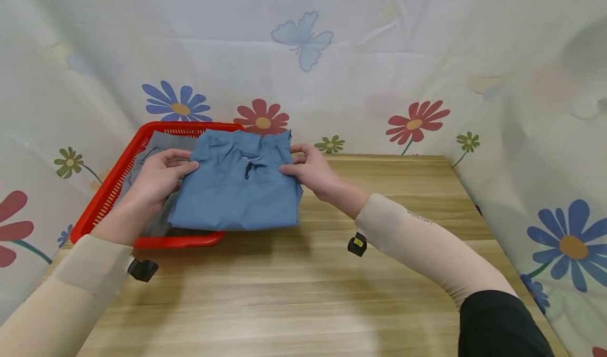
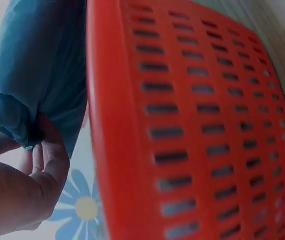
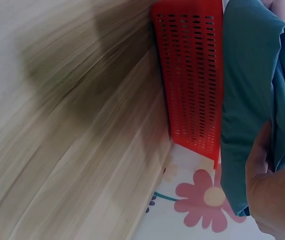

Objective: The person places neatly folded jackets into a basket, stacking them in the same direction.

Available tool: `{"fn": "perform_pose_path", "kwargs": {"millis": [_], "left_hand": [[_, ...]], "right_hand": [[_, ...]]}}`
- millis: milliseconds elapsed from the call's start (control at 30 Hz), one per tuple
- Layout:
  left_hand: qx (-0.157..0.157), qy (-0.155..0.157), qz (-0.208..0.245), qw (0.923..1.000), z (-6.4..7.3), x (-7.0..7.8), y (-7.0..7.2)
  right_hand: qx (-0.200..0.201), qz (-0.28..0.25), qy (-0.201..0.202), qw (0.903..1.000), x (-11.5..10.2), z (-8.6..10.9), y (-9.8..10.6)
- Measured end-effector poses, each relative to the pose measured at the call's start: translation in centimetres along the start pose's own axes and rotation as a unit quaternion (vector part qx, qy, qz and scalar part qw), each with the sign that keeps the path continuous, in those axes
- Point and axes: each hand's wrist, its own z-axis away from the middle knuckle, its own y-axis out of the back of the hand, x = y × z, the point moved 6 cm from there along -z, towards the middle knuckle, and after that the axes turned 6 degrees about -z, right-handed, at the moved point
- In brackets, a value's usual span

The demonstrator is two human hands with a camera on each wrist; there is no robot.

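A folded blue garment (image 1: 237,194) with a small black zipper pull hangs over the right part of a red plastic basket (image 1: 106,194). My left hand (image 1: 163,175) pinches its left edge, thumb on top. At the opposite edge my right hand (image 1: 315,170) grips it, with the thumb on the upper face. In the left wrist view the fingers curl at the end of the blue roll, beside the basket's slotted wall. The right wrist view shows the folded layers held between thumb and fingers. Grey clothing (image 1: 163,144) lies in the basket, partly hidden under the blue garment.
The basket stands at the left rear of a wood-grain table (image 1: 284,294), near a flower-printed cloth backdrop (image 1: 360,78). More of this cloth hangs along both sides. A small black device (image 1: 143,269) is worn at the left wrist, and another (image 1: 358,245) at the right.
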Motion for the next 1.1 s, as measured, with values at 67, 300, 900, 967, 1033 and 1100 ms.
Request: {"fn": "perform_pose_path", "kwargs": {"millis": [67,300,900,967,1033,1100], "left_hand": [[0.004,0.002,-0.004,1.0000,-0.3,-0.4,0.4],[0.023,0.015,-0.028,0.9992,-1.0,-2.3,2.3],[-0.012,0.025,-0.102,0.9944,-1.5,-5.0,6.8],[-0.026,0.016,-0.116,0.9928,-1.7,-5.2,7.2],[-0.045,0.012,-0.126,0.9910,-1.9,-5.4,7.5],[-0.068,0.010,-0.132,0.9889,-2.1,-5.6,7.9]], "right_hand": [[0.002,0.010,0.002,0.9999,0.1,-0.4,-0.5],[0.005,0.044,0.011,0.9990,0.6,-1.5,-2.3],[0.010,0.000,0.029,0.9995,2.2,-3.8,-6.7],[0.013,0.002,0.030,0.9995,2.4,-4.0,-7.1],[0.012,0.002,0.030,0.9995,2.4,-4.1,-7.5],[0.012,0.001,0.031,0.9995,2.5,-4.4,-7.8]]}}
